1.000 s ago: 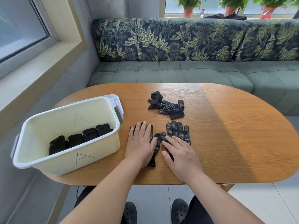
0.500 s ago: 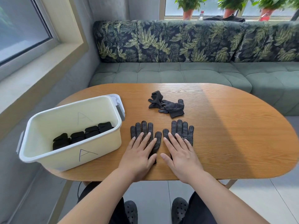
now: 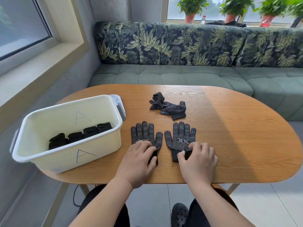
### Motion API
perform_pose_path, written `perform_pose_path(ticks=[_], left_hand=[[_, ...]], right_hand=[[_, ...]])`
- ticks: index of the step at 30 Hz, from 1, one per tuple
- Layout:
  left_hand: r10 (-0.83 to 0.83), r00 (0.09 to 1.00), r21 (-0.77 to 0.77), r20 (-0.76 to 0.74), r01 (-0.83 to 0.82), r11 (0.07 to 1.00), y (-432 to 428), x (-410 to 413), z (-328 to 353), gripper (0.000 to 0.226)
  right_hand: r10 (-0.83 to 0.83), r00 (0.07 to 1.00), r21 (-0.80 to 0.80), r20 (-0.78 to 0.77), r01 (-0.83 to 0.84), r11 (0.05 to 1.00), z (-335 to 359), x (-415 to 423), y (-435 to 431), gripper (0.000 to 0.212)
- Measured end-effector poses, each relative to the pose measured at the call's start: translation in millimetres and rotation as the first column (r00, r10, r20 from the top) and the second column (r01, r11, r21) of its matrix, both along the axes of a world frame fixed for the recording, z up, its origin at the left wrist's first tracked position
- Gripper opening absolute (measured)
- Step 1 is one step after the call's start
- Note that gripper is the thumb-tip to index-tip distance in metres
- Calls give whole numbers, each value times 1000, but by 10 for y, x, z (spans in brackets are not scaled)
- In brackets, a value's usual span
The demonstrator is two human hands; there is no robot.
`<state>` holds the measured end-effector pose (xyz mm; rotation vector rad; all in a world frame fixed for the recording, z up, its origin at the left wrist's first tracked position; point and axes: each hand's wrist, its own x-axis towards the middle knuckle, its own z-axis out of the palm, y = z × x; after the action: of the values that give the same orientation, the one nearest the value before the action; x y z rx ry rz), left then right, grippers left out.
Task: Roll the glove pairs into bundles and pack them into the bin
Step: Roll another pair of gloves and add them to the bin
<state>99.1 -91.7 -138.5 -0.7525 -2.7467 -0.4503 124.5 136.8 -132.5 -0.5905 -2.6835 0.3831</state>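
Note:
Two black dotted gloves lie flat side by side on the wooden table [image 3: 237, 136], fingers pointing away from me. My left hand [image 3: 137, 163] rests on the cuff end of the left glove [image 3: 144, 133], fingers bent over it and thumb at the cuff's edge. The cuff of the right glove [image 3: 180, 135] is pinched by my right hand [image 3: 198, 163] between curled fingers and thumb. A cream bin [image 3: 65, 154] marked "A" stands at the left with several rolled black bundles [image 3: 80, 135] in a row inside.
Another crumpled pair of black gloves [image 3: 170, 108] lies farther back at the table's middle. A green sofa [image 3: 180, 76] with leaf-print cushions runs behind the table. A window sill lies to the left. My knees and a shoe show below the table's near edge.
Both hands slid back toward me along the gloves, from flat over the palms to the cuffs, and their fingers curled. The gloves now lie uncovered and slightly apart.

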Motion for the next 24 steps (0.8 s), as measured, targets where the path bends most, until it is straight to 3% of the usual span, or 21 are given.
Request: perform_pose_path(ticks=[5, 10, 19, 24], left_hand=[[6, 1000, 5, -16, -6, 1000, -5, -1, -40, 45], [33, 994, 35, -101, -30, 999, 5, 18, -34, 37], [-1, 991, 47, -131, 7, 999, 5, 6, -75, 30], [10, 988, 63, -153, 0, 998, 9, 16, -82, 29]], right_hand=[[-119, 993, -18, -26, 119, 993, 15, -9, -7, 45], [-179, 984, -19, 20, 179, 984, 31, -32, -14, 43], [-80, 996, -108, -30, 77, 991, 8, -23, 18, 21], [-166, 986, -84, -22, 164, 983, 38, -11, -13, 32]])
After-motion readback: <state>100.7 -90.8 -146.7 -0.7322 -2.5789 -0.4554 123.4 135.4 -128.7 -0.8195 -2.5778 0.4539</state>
